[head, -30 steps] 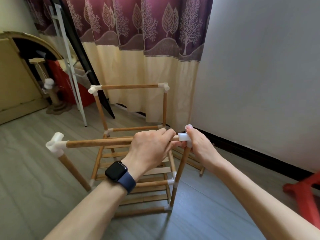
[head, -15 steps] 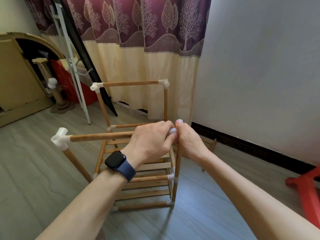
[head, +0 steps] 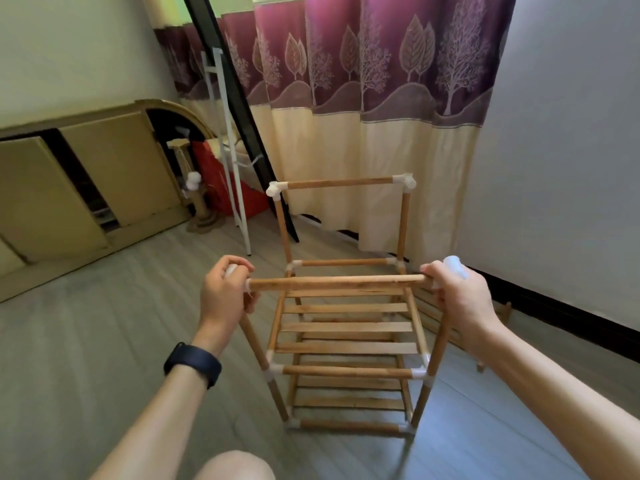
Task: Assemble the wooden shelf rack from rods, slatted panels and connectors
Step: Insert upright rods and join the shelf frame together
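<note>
item: wooden shelf rack (head: 346,372), part built, standing on the floor (head: 104,341) between and below the two hands; step in hand, as i judge it: seating the front top rod (head: 337,282) onto the two front uprights by its end connectors; the rod runs level from one hand across to the other; left hand (head: 225,296) has its fingers curled round the left connector (head: 231,270), which shows only as a sliver of white; right hand (head: 460,303) is curled likewise round the right connector (head: 453,263), whose white top pokes above the knuckles; whether either connector is fully home i cannot tell, since the hands cover both joints; the uprights appear to splay outward toward the hands, so the next move likely calls for drawing them in and pressing down evenly at both ends, lest one side jam; the top tier would then want side rods and a panel; looks: pale brown rods, white corner joints; one slatted panel (head: 346,327) just under the hands; rear top rod (head: 341,183) beyond the hands, before the curtain (head: 346,143); dark wristband (head: 192,363) on the left wrist.
</note>
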`<state>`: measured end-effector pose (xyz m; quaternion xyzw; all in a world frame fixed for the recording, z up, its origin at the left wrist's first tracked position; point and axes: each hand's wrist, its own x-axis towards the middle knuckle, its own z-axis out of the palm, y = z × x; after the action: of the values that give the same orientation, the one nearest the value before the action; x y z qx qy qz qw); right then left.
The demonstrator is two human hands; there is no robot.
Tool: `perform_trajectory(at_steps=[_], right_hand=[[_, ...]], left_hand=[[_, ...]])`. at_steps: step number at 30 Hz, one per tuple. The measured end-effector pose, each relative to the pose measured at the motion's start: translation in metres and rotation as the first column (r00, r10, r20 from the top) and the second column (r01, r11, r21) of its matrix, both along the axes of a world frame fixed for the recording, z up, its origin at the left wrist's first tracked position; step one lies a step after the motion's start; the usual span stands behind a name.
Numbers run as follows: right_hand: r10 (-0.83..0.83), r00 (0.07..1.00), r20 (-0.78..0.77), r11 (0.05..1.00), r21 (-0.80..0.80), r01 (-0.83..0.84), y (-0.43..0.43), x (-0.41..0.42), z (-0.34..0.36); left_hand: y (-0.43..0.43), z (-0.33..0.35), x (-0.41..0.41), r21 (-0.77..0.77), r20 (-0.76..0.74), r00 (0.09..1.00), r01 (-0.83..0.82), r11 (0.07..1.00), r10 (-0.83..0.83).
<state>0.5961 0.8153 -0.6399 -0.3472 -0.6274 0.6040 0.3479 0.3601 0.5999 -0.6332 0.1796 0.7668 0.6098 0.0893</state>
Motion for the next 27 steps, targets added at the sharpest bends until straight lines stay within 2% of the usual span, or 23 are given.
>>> perform_trajectory(at_steps=[4, 8, 12, 19, 21, 23, 24, 25, 27], right_hand=[[-0.051, 0.999, 0.011, 0.999, 0.000, 0.051, 0.001, -0.015, 0.000], [-0.064, 0.995, 0.073, 0.998, 0.016, 0.063, 0.005, -0.030, 0.005], [-0.042, 0.998, 0.054, 0.999, -0.016, 0.043, 0.003, -0.050, 0.001], [-0.052, 0.994, 0.101, 0.993, 0.111, 0.040, 0.006, -0.055, -0.008], [-0.044, 0.991, 0.127, 0.986, 0.168, 0.022, 0.005, -0.047, -0.008], [0.001, 0.983, 0.185, 0.965, 0.256, -0.049, 0.002, -0.037, -0.005], [0.014, 0.976, 0.217, 0.933, 0.348, -0.091, 0.001, -0.031, -0.005], [0.001, 0.965, 0.262, 0.873, 0.471, -0.129, 0.002, -0.025, -0.004], [-0.055, 0.921, 0.386, 0.713, 0.660, -0.234, 0.004, -0.014, -0.003]], left_hand=[[0.006, -0.001, -0.001, 0.077, -0.007, 0.995, -0.102, 0.992, 0.103], [0.004, -0.003, -0.006, 0.054, -0.023, 0.991, -0.132, 0.990, 0.133], [-0.004, -0.005, -0.014, 0.027, -0.036, 0.984, -0.172, 0.985, 0.173], [-0.004, -0.001, -0.023, -0.082, -0.056, 0.989, -0.144, 0.986, 0.139], [-0.007, 0.003, -0.021, -0.225, -0.149, 0.983, -0.143, 0.964, 0.111], [-0.009, 0.012, -0.018, -0.481, -0.384, 0.923, -0.224, 0.848, 0.026], [-0.006, 0.017, -0.014, -0.544, -0.500, 0.866, -0.286, 0.789, -0.031], [-0.001, 0.023, -0.006, -0.548, -0.594, 0.800, -0.323, 0.771, -0.087], [0.018, 0.035, 0.019, -0.518, -0.699, 0.683, -0.280, 0.808, -0.212]])
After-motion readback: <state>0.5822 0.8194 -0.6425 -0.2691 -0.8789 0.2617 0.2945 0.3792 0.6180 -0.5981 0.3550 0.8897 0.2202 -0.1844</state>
